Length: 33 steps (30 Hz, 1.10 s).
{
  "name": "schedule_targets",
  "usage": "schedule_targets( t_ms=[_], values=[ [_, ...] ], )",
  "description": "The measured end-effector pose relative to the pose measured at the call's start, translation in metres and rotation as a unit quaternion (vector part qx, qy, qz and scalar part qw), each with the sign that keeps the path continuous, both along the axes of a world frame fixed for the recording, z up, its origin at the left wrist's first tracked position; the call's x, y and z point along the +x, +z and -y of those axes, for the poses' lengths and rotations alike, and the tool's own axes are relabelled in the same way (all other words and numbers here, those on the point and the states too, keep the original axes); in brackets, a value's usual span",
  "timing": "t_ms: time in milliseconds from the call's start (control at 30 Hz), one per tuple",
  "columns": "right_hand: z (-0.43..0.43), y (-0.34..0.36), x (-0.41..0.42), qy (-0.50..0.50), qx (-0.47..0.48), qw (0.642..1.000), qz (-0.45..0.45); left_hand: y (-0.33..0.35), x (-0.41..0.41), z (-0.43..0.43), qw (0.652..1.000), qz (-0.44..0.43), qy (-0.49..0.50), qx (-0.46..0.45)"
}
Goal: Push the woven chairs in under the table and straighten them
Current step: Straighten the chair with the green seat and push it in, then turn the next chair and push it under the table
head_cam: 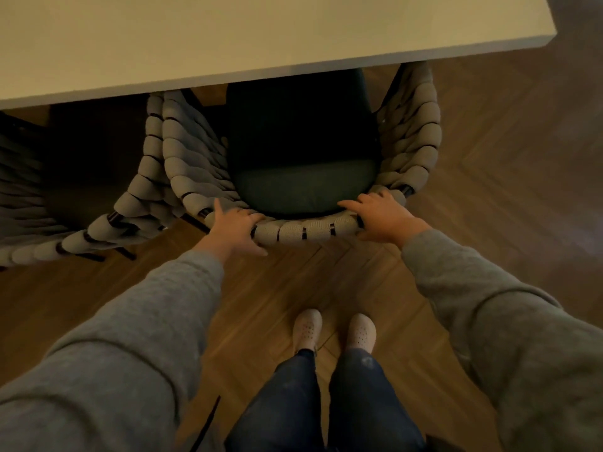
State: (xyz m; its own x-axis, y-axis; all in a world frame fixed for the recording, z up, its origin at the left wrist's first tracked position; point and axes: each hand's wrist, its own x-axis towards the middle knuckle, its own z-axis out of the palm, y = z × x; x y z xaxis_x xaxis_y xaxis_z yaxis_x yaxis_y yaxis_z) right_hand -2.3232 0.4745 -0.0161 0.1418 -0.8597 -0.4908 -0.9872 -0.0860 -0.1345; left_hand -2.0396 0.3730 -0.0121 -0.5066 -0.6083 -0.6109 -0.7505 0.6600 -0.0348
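Note:
A woven chair (303, 230) with thick grey rope sides and a dark green seat cushion (303, 158) stands directly in front of me, its front half under the pale table (228, 37). My left hand (233, 228) grips the left end of the chair's curved top rail, fingers over it and thumb underneath. My right hand (378, 216) grips the right end of the same rail. A second woven chair (107, 203) stands to the left, its side touching the first chair and its front also under the table.
The table's right corner (551, 40) ends at the upper right, with bare herringbone wood floor (489, 177) beyond it. My feet in pale shoes (332, 331) stand on the floor just behind the chair.

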Motion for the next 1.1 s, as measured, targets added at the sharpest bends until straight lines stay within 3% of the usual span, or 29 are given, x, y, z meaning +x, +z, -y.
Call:
schedule_targets(
  t_ms=[167, 333, 400, 533, 767, 1100],
  values=[
    [-0.019, 0.023, -0.036, -0.045, -0.06, 0.995, 0.058, 0.013, -0.04, -0.025, 0.985, -0.106, 0.113, 0.076],
    [-0.042, 0.042, -0.122, -0.151, -0.109, 0.982, 0.044, 0.021, -0.147, -0.049, 0.961, -0.253, 0.103, 0.032],
    [-0.051, 0.044, -0.156, -0.177, -0.112, 0.977, 0.032, 0.02, -0.198, -0.063, 0.955, -0.275, 0.113, 0.005],
    [-0.063, 0.044, -0.238, -0.165, -0.082, 0.983, 0.017, 0.016, -0.308, -0.096, 0.958, -0.263, 0.097, -0.06],
    [-0.074, 0.053, -0.396, -0.115, -0.038, 0.992, -0.025, 0.009, -0.47, -0.13, 0.983, -0.138, 0.122, -0.005],
    [0.013, 0.053, -0.546, -0.092, -0.023, 0.995, -0.031, 0.033, -0.646, -0.052, 0.985, -0.103, 0.137, -0.004]
  ],
)
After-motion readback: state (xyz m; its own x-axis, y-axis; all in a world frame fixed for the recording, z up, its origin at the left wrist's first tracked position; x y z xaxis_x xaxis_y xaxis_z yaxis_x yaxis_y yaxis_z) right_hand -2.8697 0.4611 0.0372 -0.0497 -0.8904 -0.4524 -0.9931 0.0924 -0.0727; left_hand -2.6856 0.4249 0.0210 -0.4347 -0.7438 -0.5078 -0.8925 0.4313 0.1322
